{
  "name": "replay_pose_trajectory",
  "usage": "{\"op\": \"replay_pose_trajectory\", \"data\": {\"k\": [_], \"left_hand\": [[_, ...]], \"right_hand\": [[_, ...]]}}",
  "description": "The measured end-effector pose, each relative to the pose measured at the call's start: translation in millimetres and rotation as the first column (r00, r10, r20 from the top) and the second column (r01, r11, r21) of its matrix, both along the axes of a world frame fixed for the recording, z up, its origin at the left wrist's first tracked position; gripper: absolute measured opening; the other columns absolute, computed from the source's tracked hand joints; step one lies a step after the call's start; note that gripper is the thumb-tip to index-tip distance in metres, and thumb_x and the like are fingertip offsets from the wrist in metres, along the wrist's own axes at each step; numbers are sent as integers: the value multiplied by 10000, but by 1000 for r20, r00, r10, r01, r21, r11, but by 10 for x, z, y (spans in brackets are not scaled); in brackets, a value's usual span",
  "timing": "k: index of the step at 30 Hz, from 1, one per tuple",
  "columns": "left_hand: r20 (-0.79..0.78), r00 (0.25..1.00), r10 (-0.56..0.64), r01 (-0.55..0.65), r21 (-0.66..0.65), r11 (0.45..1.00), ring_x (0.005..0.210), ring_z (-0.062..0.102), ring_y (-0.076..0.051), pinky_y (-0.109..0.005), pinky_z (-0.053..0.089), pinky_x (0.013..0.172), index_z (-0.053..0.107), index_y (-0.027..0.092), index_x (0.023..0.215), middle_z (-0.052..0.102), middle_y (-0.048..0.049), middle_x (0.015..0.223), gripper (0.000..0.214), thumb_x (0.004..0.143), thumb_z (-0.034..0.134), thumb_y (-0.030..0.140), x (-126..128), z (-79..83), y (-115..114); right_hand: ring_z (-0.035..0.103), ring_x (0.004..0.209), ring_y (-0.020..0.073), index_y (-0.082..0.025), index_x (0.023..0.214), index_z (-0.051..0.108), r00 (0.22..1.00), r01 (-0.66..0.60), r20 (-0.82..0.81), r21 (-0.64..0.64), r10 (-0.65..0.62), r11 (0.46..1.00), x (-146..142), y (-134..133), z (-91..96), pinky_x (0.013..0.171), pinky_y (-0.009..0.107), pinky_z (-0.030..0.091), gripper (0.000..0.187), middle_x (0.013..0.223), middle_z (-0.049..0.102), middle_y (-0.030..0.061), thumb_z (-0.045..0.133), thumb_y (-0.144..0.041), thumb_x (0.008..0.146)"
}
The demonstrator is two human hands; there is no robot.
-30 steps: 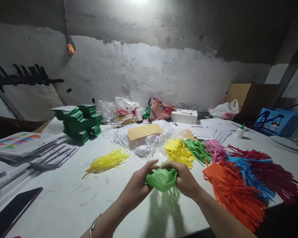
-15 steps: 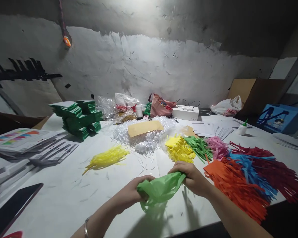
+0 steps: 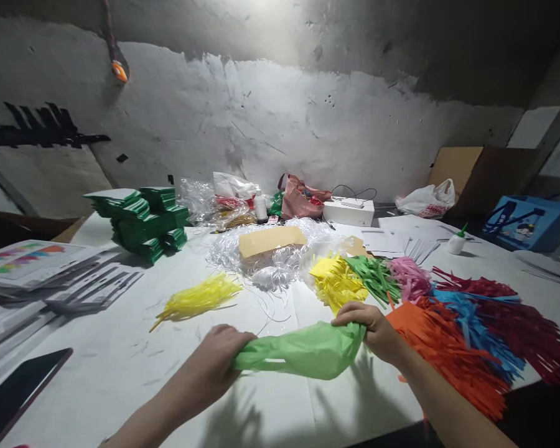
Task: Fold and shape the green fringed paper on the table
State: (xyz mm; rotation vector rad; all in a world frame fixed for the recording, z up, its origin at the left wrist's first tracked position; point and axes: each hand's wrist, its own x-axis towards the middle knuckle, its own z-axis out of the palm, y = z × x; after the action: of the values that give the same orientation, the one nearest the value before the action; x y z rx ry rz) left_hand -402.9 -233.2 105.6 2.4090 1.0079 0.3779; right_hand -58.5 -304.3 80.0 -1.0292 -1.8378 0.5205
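So a second ago the light green tissue paper bundle (image 3: 303, 352) was scrunched into a ball between both hands, close together near the middle of the white counter (image 3: 121, 361). Now the hands have pulled apart and the paper is drawn out into a long, soft strip hanging just above the counter, with its shadow underneath. To me that reads as the wad getting opened up or smoothed out, not squashed any tighter.

Grip-wise: the left hand (image 3: 214, 367) is closed into a fist around the left end of the strip, fingers wrapped right over it. The right hand (image 3: 376, 326) has its fingers curled down over the right end, pinching it shut too. Neither hand has any slack that I can see, and neither is touching anything else.

Around them: a pile of orange fringed paper strips (image 3: 443, 358) sits just beside the right hand, with blue and dark red fringed paper (image 3: 499, 317) behind it. Yellow cut paper (image 3: 336, 283), darker green strips (image 3: 373, 277) and pink shreds (image 3: 408, 280) lie just past the right hand. A loose yellow paper tassel (image 3: 198, 298) lies ahead of the left hand, and a stack of dark green card (image 3: 144, 221) sits well back on the left.
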Motion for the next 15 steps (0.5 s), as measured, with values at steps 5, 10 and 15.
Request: {"op": "replay_pose_trajectory", "data": {"k": [5, 10, 15], "left_hand": [[-388, 918, 86, 149, 536, 831, 953, 670, -282, -551, 349, 1027, 626, 200, 1290, 746, -86, 996, 681, 765, 352, -136, -219, -389, -41], [-571, 815, 101, 167, 397, 903, 989, 683, -290, -549, 405, 998, 579, 170, 1376, 748, -115, 1027, 726, 771, 332, -147, -186, -882, -83], [-555, 816, 162, 86, 394, 915, 1023, 667, -278, -534, 397, 1008, 571, 187, 1387, 744, -114, 1059, 737, 753, 366, -129, -303, -1068, 9]], "right_hand": [[656, 1079, 248, -264, 1020, 772, 952, 25, 306, 16, -29, 1000, -44, 82, -437, 1065, 536, 410, 378, 1064, 750, 81, 543, -16, 852], [387, 1427, 358, -181, 1356, 584, 864, 178, 477, 9, -160, 984, -135, -179, -670, 1154, 722, 113, 738, 1497, 486, 202, 480, 100, 682], [381, 1437, 310, -136, 1434, 467, 794, 120, 575, 169, -197, 978, -566, -502, -748, 1169, 550, 346, 641, 1499, 487, 185, 569, -127, 801]]}}
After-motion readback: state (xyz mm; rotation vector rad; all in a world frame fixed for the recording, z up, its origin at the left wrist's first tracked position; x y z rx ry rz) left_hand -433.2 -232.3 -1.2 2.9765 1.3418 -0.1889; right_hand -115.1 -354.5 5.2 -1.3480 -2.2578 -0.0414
